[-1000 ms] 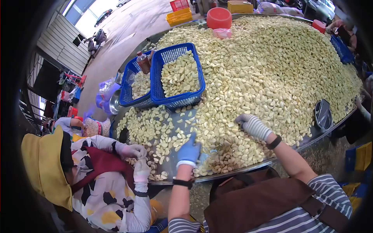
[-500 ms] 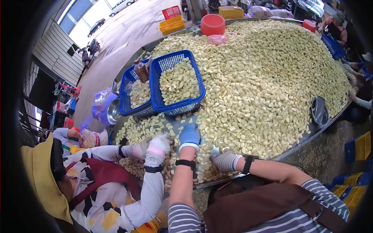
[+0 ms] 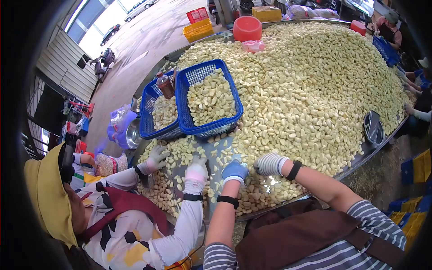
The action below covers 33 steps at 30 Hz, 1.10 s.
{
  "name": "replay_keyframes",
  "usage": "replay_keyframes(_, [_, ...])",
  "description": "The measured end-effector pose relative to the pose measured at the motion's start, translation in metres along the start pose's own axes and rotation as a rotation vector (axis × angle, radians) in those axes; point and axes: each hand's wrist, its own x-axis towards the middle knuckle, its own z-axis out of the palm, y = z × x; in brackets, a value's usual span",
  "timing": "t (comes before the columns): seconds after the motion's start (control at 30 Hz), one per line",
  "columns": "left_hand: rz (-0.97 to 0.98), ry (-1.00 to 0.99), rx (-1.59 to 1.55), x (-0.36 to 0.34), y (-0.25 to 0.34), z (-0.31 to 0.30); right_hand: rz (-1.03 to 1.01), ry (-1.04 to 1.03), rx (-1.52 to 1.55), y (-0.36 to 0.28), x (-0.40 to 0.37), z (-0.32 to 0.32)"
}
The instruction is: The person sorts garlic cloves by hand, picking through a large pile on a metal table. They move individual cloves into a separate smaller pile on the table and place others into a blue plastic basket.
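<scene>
My left hand (image 3: 235,172), in a blue glove, is low over the metal table top (image 3: 215,173) at the near edge of a large heap of pale clove-shaped pieces (image 3: 292,103). Its fingers point down and are mostly hidden behind the back of the hand. Close on its right, my right hand (image 3: 271,164) wears a grey-and-white striped glove and touches the edge of the heap. Its fingertips are turned down out of sight, so I cannot make out anything held. Loose pieces lie between and below both hands, beside a shiny patch of bare metal.
Beyond my left hand stand two blue baskets (image 3: 210,123) (image 3: 162,133) with pieces inside; a bottle (image 3: 165,85) stands in the left one. At my left, a co-worker's gloved hands (image 3: 196,170) rest on the table. A red tub (image 3: 247,29) and a dark scoop-like container (image 3: 373,128) sit around the heap.
My right hand has moved up and slightly right, my left hand down and right. Bare metal now shows below my right hand. The co-worker's hands have spread apart.
</scene>
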Motion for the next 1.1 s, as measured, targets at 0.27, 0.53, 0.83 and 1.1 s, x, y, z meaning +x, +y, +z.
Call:
replay_keyframes(0.27, [-0.089, 0.169, -0.143, 0.02, -0.019, 0.035, 0.021, 0.237, -0.113, 0.014, 0.039, -0.011])
replay_keyframes(0.53, [0.064, -0.203, -1.812, -0.024, -0.089, 0.004, 0.026, 0.241, -0.064, 0.02, 0.061, -0.04])
replay_keyframes(0.83, [0.186, 0.536, -0.385, 0.045, -0.04, 0.004, 0.006, 0.202, -0.259, 0.011, 0.071, -0.026])
replay_keyframes(1.1, [0.067, 0.213, 0.057, 0.041, -0.015, -0.004, 0.087, 0.161, -0.025, 0.028, 0.037, -0.008])
